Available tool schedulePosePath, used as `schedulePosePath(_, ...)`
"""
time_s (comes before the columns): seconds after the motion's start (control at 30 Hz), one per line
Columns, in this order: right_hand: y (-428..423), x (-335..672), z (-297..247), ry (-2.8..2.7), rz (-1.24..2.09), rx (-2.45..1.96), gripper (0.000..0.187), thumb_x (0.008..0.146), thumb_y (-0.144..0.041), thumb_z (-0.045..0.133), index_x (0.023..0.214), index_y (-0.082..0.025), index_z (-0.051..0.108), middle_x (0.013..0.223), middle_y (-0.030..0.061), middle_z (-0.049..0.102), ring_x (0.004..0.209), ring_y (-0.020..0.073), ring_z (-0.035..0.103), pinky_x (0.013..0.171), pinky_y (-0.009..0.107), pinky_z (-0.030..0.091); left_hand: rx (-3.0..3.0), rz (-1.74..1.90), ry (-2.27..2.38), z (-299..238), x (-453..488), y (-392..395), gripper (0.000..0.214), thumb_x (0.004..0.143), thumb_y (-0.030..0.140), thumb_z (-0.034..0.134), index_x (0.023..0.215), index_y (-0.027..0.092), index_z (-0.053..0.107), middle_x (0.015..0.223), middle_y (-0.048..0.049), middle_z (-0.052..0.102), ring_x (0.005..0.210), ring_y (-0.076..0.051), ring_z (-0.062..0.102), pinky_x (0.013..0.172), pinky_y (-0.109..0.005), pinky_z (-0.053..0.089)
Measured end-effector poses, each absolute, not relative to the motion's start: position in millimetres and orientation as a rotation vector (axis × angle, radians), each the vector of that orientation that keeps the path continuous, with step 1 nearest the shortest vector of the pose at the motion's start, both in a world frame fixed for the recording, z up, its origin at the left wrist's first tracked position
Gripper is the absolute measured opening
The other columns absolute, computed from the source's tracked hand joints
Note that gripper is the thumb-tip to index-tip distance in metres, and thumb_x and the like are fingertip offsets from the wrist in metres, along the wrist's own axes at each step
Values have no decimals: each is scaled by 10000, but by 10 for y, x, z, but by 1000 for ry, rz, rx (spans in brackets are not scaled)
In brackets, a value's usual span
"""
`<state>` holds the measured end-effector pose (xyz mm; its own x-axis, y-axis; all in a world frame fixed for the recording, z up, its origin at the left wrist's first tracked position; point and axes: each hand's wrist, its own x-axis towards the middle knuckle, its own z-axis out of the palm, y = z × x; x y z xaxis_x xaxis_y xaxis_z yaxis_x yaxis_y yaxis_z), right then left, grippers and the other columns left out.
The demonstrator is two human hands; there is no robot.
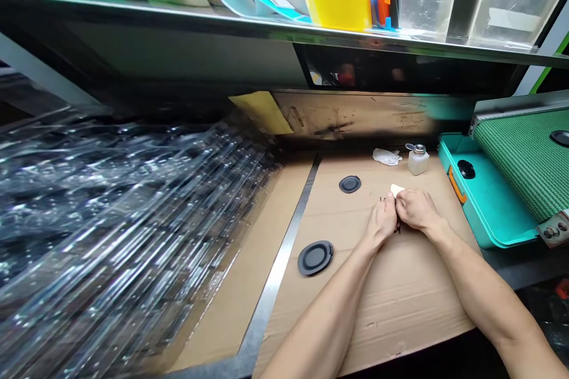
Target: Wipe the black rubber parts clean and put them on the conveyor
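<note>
My left hand (382, 219) and my right hand (416, 208) meet over the cardboard, both with curled fingers. A small white piece (396, 189), cloth or paper, pokes out at my right fingertips. What my left fingers pinch is hidden. Small dark bits (398, 228) show on the cardboard just under the hands. To the left lie two round black plastic lids, a nearer one (315, 258) and a farther one (349, 184). Beyond the hands stand a small bottle (418, 161) with its metal cap flipped up and a crumpled white wipe (386, 157).
Stacked clear plastic trays (169, 237) fill the left side. On the right, a teal bin (489, 213) holds a black part (466, 169), beside a green conveyor belt (528, 148) carrying another black part (560, 138). A metal shelf (267, 28) with a yellow bin (338, 7) crosses above.
</note>
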<state>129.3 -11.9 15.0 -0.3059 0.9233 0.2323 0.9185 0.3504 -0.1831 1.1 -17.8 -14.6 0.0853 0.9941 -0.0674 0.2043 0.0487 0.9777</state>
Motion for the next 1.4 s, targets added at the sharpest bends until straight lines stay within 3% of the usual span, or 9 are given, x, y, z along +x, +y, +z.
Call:
schedulePosePath(0.3,-141,1296,188,-2247,105,-1745,215,925,-285,512,906,-239,721,932,63,763,830,203,684,675,267,394,1142,999,1207,-195,24,-164,616,1017,439,399,474,204,571,399,-55,526,410,-163,533,495,-266,414)
schedulePosePath(0.47,-144,1361,227,-2168,121,-1815,227,923,-311,510,904,-251,728,872,58,760,809,206,695,646,264,385,692,1020,1016,-177,-68,-26,563,993,573,352,767,143,637,517,-60,596,340,-112,447,344,-210,265)
schedulePosePath(0.6,-74,1560,253,-2034,94,-2072,237,898,-273,510,943,-219,736,904,117,754,853,244,700,669,288,402,377,944,838,-62,-254,85,645,993,609,235,949,81,605,683,-131,645,399,-104,459,330,-189,274)
schedulePosePath(0.77,32,1709,156,-1994,-57,-2048,440,925,-307,519,1341,-188,597,1188,180,685,1090,299,631,875,376,442,228,949,743,-3,-348,107,615,1006,570,210,1002,77,577,696,-132,621,442,-109,473,341,-172,313)
schedulePosePath(0.9,-2,1566,37,-2180,-117,-1766,460,987,-398,485,1419,-252,539,1480,153,503,1314,318,460,1052,467,343,226,970,755,8,-334,108,605,1014,543,184,1012,82,577,689,-122,623,444,-114,474,343,-174,315)
schedulePosePath(1.1,-21,1406,-35,-2332,-47,-1609,329,999,-325,484,1294,-305,628,1229,98,663,1120,272,545,974,440,370,255,1025,768,-5,-350,104,591,1019,527,195,1011,95,598,724,-112,647,428,-117,475,352,-198,305)
schedulePosePath(1.2,6,1383,-42,-2108,-1,-1559,365,992,-349,508,1325,-248,615,1222,114,660,1126,262,555,975,395,403,267,1094,739,-26,-325,96,488,1022,475,264,1035,120,598,795,-122,680,504,-145,566,433,-234,429)
schedulePosePath(1.27,-20,1316,-63,-1971,98,-1515,392,985,-392,528,1319,-209,622,1203,120,666,1106,250,575,967,363,431,252,1143,686,-36,-284,90,367,1016,397,331,1071,144,592,880,-118,706,638,-178,654,581,-305,549)
schedulePosePath(1.4,-189,1052,-128,-1961,191,-1418,357,975,-383,549,1273,-221,662,1147,110,669,1055,247,585,945,356,457,203,1207,556,-49,-200,71,264,983,245,380,1049,142,613,984,-119,724,867,-204,708,835,-373,586)
